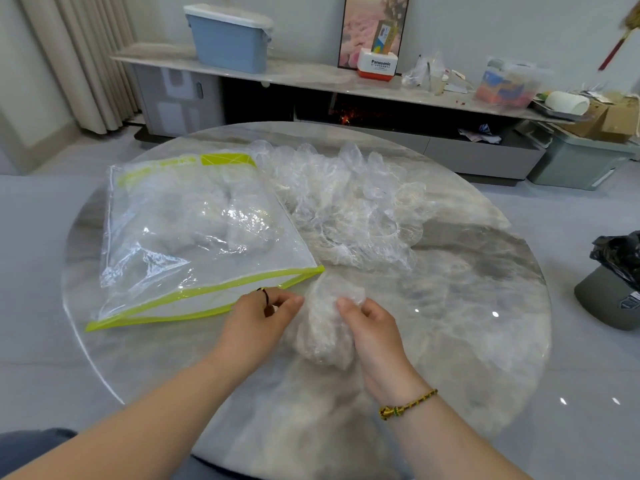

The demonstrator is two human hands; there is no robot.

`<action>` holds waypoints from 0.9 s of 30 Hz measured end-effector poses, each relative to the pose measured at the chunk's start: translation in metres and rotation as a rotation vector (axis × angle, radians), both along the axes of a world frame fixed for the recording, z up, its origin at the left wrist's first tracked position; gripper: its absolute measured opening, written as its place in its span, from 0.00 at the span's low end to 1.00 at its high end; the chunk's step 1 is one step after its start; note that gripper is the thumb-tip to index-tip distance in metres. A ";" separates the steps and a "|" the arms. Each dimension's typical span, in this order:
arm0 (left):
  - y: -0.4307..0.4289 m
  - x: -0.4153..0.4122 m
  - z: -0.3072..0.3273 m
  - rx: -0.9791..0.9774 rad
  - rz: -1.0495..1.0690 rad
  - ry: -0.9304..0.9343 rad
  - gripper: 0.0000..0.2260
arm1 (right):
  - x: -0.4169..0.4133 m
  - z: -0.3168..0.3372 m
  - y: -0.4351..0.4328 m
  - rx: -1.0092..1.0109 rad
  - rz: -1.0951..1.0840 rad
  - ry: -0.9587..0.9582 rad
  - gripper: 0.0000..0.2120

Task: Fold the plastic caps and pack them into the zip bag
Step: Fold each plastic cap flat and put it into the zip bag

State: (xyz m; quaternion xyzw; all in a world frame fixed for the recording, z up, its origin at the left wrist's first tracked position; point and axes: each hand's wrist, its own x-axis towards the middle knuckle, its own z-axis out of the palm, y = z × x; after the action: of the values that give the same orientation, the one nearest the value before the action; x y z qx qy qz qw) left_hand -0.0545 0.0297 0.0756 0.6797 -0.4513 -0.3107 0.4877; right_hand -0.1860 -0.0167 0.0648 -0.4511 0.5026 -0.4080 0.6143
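Room: pale wall (485,22), glossy grey floor (34,237), even soft light.
Round marble desk (467,306) in the foreground, small light glints on its right side. Beige curtain (79,57) hangs at far left. Long low console (311,76) runs along the wall; on it a blue bin (228,39), a framed picture (374,26) leaning on the wall, and clutter to the right. Grey crate (575,164) on the floor at the console's right end.
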 end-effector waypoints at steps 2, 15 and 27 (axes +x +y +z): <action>0.010 0.018 0.002 -0.138 0.075 -0.241 0.11 | 0.010 -0.004 -0.005 -0.022 0.004 0.077 0.08; 0.030 0.127 -0.018 -0.136 0.254 -1.060 0.07 | 0.075 -0.022 0.001 -0.253 0.365 0.485 0.15; 0.030 0.122 0.004 -0.410 0.297 -0.865 0.15 | 0.151 0.004 -0.044 -0.663 0.255 0.579 0.18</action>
State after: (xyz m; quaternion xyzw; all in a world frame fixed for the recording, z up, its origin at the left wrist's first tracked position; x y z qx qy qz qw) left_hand 0.0674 0.0596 0.0794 0.6934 -0.5624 0.1675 0.4182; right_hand -0.0352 -0.0606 0.0690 -0.7773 0.4363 -0.3248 0.3162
